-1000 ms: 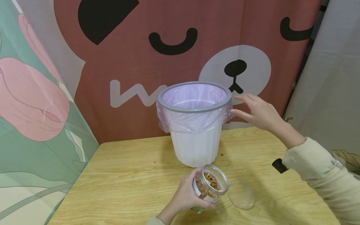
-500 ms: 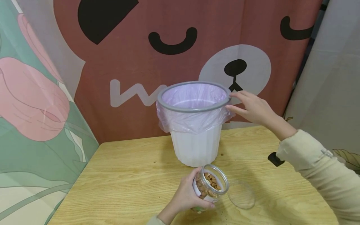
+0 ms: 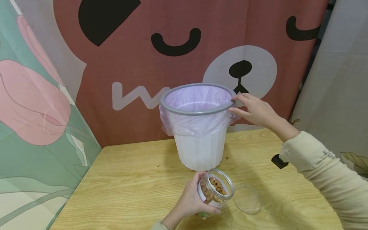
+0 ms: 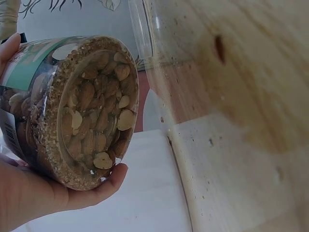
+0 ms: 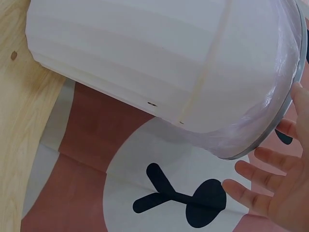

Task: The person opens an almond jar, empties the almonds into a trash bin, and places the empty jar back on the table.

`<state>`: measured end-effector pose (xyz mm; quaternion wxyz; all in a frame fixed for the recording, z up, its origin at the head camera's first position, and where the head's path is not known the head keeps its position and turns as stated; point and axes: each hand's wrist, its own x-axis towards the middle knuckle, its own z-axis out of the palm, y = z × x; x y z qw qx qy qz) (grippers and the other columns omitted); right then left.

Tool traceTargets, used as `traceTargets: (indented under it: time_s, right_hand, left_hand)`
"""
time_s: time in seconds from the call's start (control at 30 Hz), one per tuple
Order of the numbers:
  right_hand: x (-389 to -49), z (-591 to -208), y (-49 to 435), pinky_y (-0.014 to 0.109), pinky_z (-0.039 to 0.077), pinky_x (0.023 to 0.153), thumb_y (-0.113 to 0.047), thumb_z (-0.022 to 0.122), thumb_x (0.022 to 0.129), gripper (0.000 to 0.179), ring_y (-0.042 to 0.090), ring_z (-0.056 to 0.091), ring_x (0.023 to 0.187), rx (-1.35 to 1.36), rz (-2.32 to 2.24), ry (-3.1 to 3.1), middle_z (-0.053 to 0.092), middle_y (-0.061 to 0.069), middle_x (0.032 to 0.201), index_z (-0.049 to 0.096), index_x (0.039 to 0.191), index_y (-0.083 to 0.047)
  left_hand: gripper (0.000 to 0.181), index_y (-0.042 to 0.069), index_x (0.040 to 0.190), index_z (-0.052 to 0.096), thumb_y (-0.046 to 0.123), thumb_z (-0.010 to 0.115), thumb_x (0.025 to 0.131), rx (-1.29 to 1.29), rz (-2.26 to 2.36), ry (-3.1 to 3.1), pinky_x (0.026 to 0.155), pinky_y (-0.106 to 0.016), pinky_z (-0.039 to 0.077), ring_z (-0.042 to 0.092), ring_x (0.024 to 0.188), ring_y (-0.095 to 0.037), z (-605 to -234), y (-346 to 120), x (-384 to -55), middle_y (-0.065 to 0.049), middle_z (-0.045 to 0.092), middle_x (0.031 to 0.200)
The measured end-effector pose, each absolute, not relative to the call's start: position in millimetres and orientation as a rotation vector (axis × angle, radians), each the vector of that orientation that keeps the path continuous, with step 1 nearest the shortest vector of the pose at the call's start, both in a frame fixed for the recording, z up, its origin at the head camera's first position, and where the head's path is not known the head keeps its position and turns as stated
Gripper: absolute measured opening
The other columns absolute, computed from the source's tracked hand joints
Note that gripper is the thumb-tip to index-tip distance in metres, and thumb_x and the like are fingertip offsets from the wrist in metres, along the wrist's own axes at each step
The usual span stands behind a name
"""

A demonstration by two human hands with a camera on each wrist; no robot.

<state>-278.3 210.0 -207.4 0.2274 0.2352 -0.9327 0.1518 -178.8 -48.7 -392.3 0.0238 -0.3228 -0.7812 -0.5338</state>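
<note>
In the head view my left hand (image 3: 193, 197) grips a clear jar (image 3: 215, 191) of almonds (image 3: 216, 184). The jar has no lid on and tilts, its mouth facing up and to the right. From the left wrist view, the jar's base (image 4: 96, 113) shows almonds and brown crumbs through the plastic. My right hand (image 3: 256, 109) is at the right side of the waste bin's grey rim (image 3: 198, 112), thumb and a fingertip against it. Its other fingers (image 5: 263, 179) are spread apart in the right wrist view. A pinkish plastic bag (image 3: 198, 123) lines the white bin (image 3: 199, 150).
A round clear lid (image 3: 247, 199) lies on the wooden table (image 3: 129, 179), right of the jar. Behind the table hangs a curtain (image 3: 129, 64) with a bear print. A black object (image 3: 279, 161) shows beneath the right sleeve (image 3: 316, 163).
My right hand has moved left and slightly down, from beside the bin to its rim. The left hand and jar have stayed nearly still.
</note>
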Motion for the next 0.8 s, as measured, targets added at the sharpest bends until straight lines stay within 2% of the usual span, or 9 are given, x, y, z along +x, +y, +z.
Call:
traceTargets:
  time_s: [0.17, 0.3, 0.53, 0.8]
  right_hand:
    - [-280.8, -208.0, 208.9, 0.049, 0.043, 0.073, -0.035, 0.055, 0.088, 0.039, 0.03, 0.05, 0.101, 0.663, 0.428, -2.538, 0.048, 0.014, 0.12, 0.051, 0.117, -0.009]
    - [-282.9, -207.8, 207.4, 0.047, 0.045, 0.072, -0.035, 0.055, 0.088, 0.036, 0.028, 0.056, 0.092, 0.655, 0.448, -2.521, 0.051, 0.013, 0.114, 0.053, 0.113, -0.008]
    - [-284.0, -207.3, 206.6, 0.047, 0.045, 0.073, -0.033, 0.056, 0.088, 0.034, 0.028, 0.058, 0.089, 0.658, 0.482, -2.509, 0.053, 0.012, 0.11, 0.054, 0.11, -0.007]
    - [-284.9, -208.0, 206.8, 0.044, 0.046, 0.069, -0.031, 0.058, 0.087, 0.03, 0.025, 0.059, 0.083, 0.664, 0.499, -2.491, 0.054, 0.01, 0.104, 0.054, 0.107, -0.008]
  left_hand:
    - [0.087, 0.01, 0.121, 0.039, 0.019, 0.088, 0.05, -1.009, -1.656, -2.416, 0.078, -0.027, 0.046, 0.053, 0.094, -0.009, -393.0, -48.9, -178.7, 0.004, 0.055, 0.109]
    - [0.085, 0.013, 0.12, 0.04, 0.019, 0.088, 0.05, -1.01, -1.665, -2.415, 0.076, -0.026, 0.046, 0.054, 0.092, -0.009, -393.2, -49.0, -178.3, 0.004, 0.056, 0.108]
    - [0.083, 0.014, 0.119, 0.042, 0.021, 0.088, 0.05, -1.021, -1.651, -2.397, 0.073, -0.025, 0.047, 0.054, 0.09, -0.008, -392.1, -48.6, -177.4, 0.005, 0.057, 0.106]
    - [0.086, 0.016, 0.122, 0.042, 0.021, 0.088, 0.05, -0.953, -1.672, -2.441, 0.075, -0.027, 0.046, 0.053, 0.092, -0.01, -388.2, -50.5, -175.8, 0.006, 0.056, 0.108]
